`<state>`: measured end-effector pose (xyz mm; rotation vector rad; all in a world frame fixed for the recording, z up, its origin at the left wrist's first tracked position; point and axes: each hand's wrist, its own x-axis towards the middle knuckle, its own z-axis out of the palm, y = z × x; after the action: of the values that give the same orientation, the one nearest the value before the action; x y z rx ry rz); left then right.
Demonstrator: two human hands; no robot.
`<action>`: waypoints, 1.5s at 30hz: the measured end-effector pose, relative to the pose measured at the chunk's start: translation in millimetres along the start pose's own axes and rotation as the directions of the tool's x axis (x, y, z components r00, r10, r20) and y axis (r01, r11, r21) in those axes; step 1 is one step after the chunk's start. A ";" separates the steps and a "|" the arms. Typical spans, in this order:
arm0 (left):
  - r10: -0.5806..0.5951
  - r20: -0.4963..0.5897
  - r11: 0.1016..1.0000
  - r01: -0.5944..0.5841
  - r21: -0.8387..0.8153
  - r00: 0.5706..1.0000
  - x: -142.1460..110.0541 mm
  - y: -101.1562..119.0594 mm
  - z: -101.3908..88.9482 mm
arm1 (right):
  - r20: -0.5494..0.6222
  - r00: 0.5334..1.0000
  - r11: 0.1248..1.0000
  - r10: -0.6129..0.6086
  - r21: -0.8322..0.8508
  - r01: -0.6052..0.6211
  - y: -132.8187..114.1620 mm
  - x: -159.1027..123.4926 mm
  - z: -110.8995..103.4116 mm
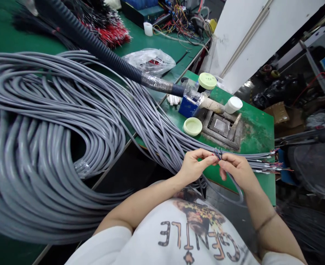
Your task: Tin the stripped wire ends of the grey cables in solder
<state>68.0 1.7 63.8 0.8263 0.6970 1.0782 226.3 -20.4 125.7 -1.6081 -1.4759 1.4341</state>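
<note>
Head view: grey cables [68, 110] cross a green workbench [257, 125] by a wall [250, 40].

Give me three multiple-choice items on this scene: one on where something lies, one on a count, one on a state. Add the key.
1. Where does the round pale green lid lie?
A. On the green bench, beside the metal tray
B. On the floor
C. Under the bench

2. How many pale green lids are in view?
A. One
B. Two
C. Five

3. What are the left hand and right hand doing?
A. Lying flat on the bench
B. Hanging at the person's sides
C. Pinching thin wires between their fingertips

1: A, the lid rests on the green surface next to the tray.
2: B, a second lid shows farther along the bench.
3: C, the thin wires stick out where the fingertips of both hands meet.
</note>
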 end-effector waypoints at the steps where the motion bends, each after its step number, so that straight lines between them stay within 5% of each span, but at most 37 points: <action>1: 0.037 -0.016 0.998 -0.036 0.053 0.999 -0.7 1.1 -0.1 | -0.017 1.000 1.000 -0.012 0.013 0.013 -2.0 2.0 1.2; 14: 0.146 -0.064 0.977 -0.134 0.163 0.987 4.9 -10.6 0.1 | -0.265 0.952 0.989 -0.151 -0.040 0.145 -5.3 9.7 9.8; 23: 0.104 0.010 0.995 -0.104 0.000 0.994 11.4 -19.7 4.4 | -0.294 0.938 0.982 -0.183 -0.087 0.165 0.0 8.9 7.2; 38: 0.057 0.007 0.998 -0.057 0.032 0.998 21.1 -22.7 11.1 | -0.360 0.905 0.970 -0.227 -0.172 0.175 2.5 10.5 2.8; 42: 0.157 0.060 0.954 -0.167 0.248 0.986 17.5 -17.6 5.5 | -0.442 0.850 0.930 -0.287 -0.341 0.137 7.6 30.8 -26.9; 45: 0.367 0.162 0.748 -0.394 0.533 0.916 13.0 -15.5 -7.3 | -0.468 0.829 0.888 -0.306 -0.454 0.072 17.8 59.7 -58.0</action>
<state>73.5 11.9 45.7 1.5537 0.8401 1.2298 276.6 45.6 106.8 -1.8394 -1.6029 0.4941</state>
